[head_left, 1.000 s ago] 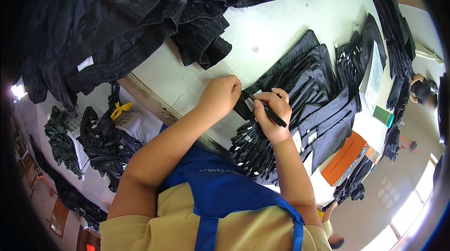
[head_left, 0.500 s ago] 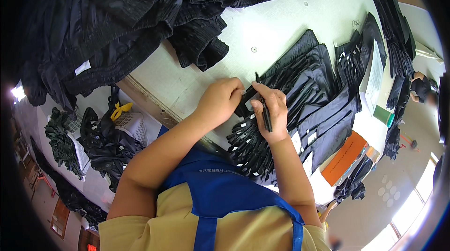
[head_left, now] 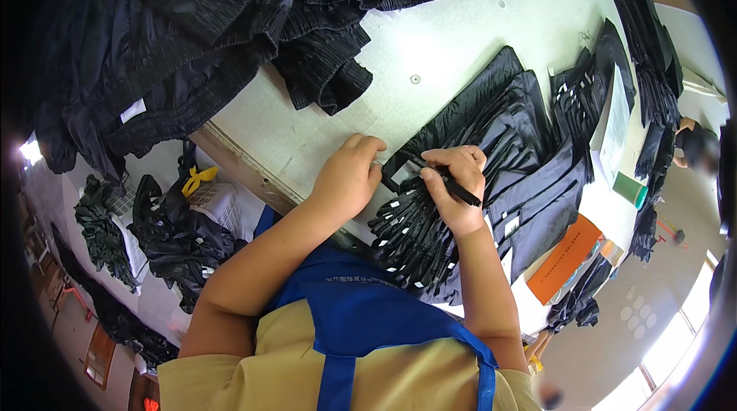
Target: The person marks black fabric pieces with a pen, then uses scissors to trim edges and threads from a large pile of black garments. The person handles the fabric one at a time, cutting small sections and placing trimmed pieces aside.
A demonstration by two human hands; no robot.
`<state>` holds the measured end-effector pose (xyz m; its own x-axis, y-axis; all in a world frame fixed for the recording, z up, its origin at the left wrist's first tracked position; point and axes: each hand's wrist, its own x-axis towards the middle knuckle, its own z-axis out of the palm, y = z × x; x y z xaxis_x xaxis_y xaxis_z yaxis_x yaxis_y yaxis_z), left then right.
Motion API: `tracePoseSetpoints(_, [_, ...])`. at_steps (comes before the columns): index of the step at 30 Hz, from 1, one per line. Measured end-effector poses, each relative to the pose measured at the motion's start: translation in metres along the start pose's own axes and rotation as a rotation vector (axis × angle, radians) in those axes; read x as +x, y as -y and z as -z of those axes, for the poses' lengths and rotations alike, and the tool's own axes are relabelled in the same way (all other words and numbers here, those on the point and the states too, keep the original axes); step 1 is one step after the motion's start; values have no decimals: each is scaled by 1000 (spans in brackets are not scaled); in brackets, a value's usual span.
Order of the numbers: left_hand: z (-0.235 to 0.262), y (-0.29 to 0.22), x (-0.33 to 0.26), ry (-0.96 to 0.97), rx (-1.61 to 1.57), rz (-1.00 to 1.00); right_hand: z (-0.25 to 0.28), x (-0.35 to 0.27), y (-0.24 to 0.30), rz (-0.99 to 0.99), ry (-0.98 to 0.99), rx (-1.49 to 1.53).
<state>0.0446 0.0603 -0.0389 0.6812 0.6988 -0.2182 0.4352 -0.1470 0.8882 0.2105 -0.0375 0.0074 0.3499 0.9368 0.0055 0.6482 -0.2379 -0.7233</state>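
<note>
My right hand (head_left: 454, 210) is closed round a black pen (head_left: 468, 197). Its tip points left, toward a small white label (head_left: 403, 173) on the top black garment (head_left: 434, 134) of a fanned stack. My left hand (head_left: 344, 180) rests on the table edge, with thumb and fingers curled together at that garment's left corner, beside the label. The fingertips seem to pinch the cloth, partly hidden by the hand itself. Several white labels show along the stack's near end (head_left: 414, 242), below my right hand.
A large heap of black garments with gathered edges (head_left: 192, 50) covers the table's far left. Rightward are more black garments (head_left: 576, 92), a white paper sheet (head_left: 612, 134), a green object (head_left: 629, 190) and an orange paper (head_left: 564, 259). Baskets of clothes (head_left: 219, 207) stand lower left.
The pen has swung from nearly upright to slanting, its tip now close to the label. My right hand has moved slightly right and down; my left hand has shifted a little left.
</note>
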Motion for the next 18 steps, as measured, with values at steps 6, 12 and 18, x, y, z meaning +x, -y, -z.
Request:
tracePoseSetpoints(6, [2,0,2,55,135,-31,-3,3,7,38,71,-7])
tracePoseSetpoints(12, [0,1,5,61,153,-4,-8,5,5,87,94,-38])
tracePoseSetpoints(18, [0,1,6,70,176,1,-11,4,6,58,92,-57])
